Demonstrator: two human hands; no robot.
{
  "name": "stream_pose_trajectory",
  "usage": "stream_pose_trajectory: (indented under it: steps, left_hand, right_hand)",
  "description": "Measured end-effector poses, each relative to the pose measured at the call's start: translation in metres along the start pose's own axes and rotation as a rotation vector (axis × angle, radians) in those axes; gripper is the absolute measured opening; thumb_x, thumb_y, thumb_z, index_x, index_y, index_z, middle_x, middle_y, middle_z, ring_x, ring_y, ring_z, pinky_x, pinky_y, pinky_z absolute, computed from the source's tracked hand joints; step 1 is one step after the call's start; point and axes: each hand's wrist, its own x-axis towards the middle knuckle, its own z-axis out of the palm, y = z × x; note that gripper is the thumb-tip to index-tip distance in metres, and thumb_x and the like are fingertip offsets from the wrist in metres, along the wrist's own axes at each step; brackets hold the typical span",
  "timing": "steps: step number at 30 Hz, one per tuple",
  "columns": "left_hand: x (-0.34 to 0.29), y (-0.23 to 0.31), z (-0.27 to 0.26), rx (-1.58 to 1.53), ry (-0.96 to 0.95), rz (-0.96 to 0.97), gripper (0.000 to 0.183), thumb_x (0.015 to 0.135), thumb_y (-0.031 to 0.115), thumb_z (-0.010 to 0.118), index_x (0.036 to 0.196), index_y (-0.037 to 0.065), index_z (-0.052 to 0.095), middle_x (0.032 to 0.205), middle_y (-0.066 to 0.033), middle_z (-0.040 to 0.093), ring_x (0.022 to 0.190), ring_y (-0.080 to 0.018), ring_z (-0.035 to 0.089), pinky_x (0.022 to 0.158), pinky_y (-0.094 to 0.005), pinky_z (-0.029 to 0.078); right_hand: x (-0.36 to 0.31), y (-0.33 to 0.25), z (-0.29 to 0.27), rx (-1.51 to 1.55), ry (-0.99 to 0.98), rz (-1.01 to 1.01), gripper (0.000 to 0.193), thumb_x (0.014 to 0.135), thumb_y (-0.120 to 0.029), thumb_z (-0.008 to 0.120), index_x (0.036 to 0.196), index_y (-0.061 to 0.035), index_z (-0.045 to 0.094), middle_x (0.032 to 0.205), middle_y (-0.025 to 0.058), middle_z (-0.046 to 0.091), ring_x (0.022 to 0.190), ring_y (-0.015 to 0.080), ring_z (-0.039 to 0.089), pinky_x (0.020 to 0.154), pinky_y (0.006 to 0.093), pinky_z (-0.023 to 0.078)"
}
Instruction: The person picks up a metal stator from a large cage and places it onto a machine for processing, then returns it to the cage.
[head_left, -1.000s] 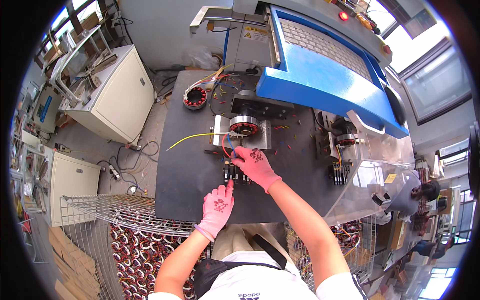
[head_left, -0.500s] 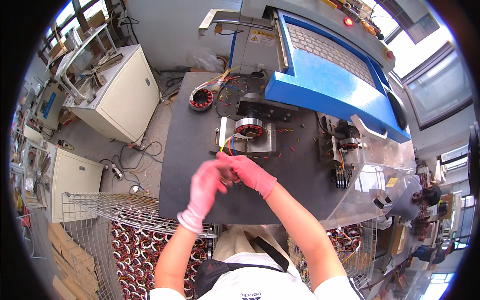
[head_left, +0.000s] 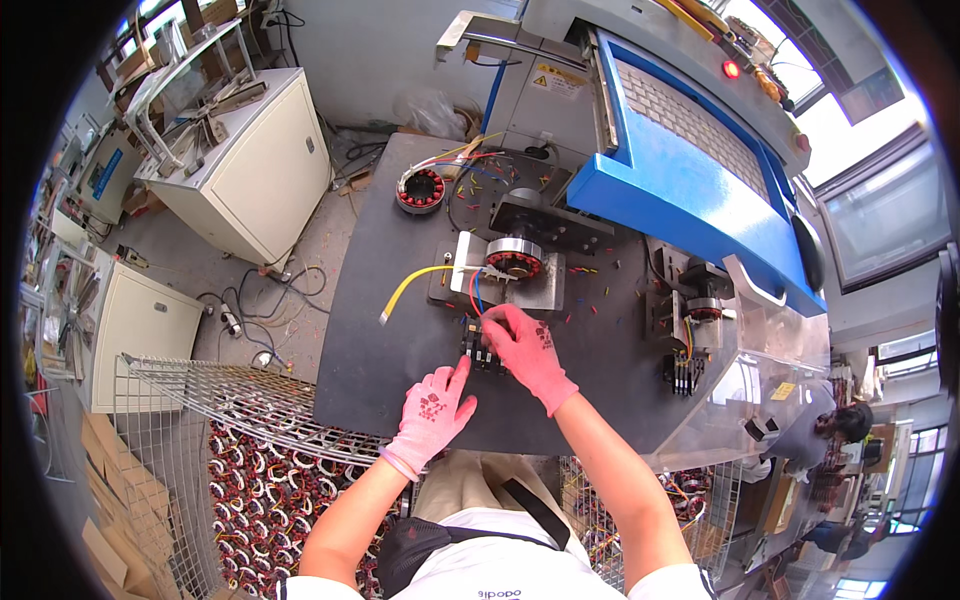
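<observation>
My right hand (head_left: 527,350), in a pink glove, is closed with its fingertips pinched at the ends of the red and blue wires (head_left: 475,288). These wires come from a stator with red windings (head_left: 514,262), held on a metal fixture (head_left: 545,288). My left hand (head_left: 432,412), also gloved in pink, reaches its index finger out to a black clip terminal block (head_left: 470,345) while the thumb stays apart. The right fingers hang over that block and hide part of it. A yellow wire (head_left: 407,288) from the stator curves away to the left, loose.
Another stator (head_left: 420,190) lies at the table's far left. A second fixture with a stator (head_left: 703,306) and terminal block (head_left: 685,372) stands right, beside a clear plastic guard (head_left: 745,385). The blue machine frame (head_left: 665,210) overhangs the back. A wire basket (head_left: 270,400) of stators sits lower left.
My hands, close together and blurred before, have separated. The left index finger now reaches the terminal block, and the right hand pinches at it. The yellow wire now swings out left. The view has shifted slightly.
</observation>
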Motion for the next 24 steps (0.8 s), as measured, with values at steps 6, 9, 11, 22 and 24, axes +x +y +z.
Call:
stream_pose_trajectory:
  steps: [6, 9, 11, 22, 24]
  left_hand:
    - [0.0, 0.003, 0.0, 0.027, 0.0, 0.006, 0.055, 0.081, 0.035, 0.064, 0.124, 0.006, 0.048, 0.104, -0.0114, 0.054, 0.089, -0.0276, 0.057, 0.072, -0.0414, 0.049]
    - [-0.001, 0.001, -0.002, -0.019, -0.01, 0.036, 0.045, 0.078, 0.032, 0.067, 0.11, 0.003, 0.053, 0.103, -0.0147, 0.054, 0.09, -0.0299, 0.056, 0.074, -0.0416, 0.048]
    - [-0.001, 0.002, -0.001, -0.013, -0.034, 0.037, 0.044, 0.079, 0.031, 0.066, 0.111, 0.004, 0.053, 0.104, -0.0143, 0.053, 0.092, -0.0297, 0.056, 0.075, -0.0418, 0.048]
    - [-0.005, -0.002, -0.001, -0.031, -0.032, 0.003, 0.065, 0.083, 0.029, 0.062, 0.141, 0.014, 0.039, 0.115, -0.0108, 0.05, 0.098, -0.0269, 0.055, 0.081, -0.0409, 0.048]
    - [-0.009, -0.002, 0.0, 0.0, -0.029, -0.01, 0.065, 0.083, 0.028, 0.063, 0.141, 0.014, 0.039, 0.115, -0.0104, 0.05, 0.098, -0.0265, 0.054, 0.081, -0.0406, 0.048]
  right_hand:
    - [0.023, -0.026, 0.047, 0.594, -0.28, 0.386, 0.051, 0.092, -0.054, 0.054, 0.111, -0.0082, 0.063, 0.072, -0.0029, 0.056, 0.059, 0.004, 0.047, 0.053, 0.0182, 0.032]
    - [0.044, -0.034, 0.071, 0.589, -0.353, 0.334, 0.042, 0.092, -0.049, 0.058, 0.105, -0.0097, 0.064, 0.072, -0.0047, 0.056, 0.059, 0.0024, 0.045, 0.054, 0.0177, 0.034]
    - [0.05, -0.034, 0.078, 0.628, -0.307, 0.277, 0.035, 0.092, -0.043, 0.06, 0.101, -0.0104, 0.064, 0.075, -0.0051, 0.057, 0.061, 0.0023, 0.047, 0.057, 0.0175, 0.037]
    - [0.008, 0.015, 0.003, 0.042, 0.02, 0.023, 0.017, 0.092, -0.018, 0.058, 0.099, -0.003, 0.06, 0.076, -0.0003, 0.063, 0.062, 0.0044, 0.054, 0.054, 0.0212, 0.043]
    - [0.007, 0.024, 0.008, 0.075, 0.015, -0.007, 0.016, 0.093, -0.017, 0.056, 0.1, -0.0034, 0.06, 0.076, -0.0004, 0.063, 0.062, 0.0044, 0.053, 0.054, 0.0214, 0.043]
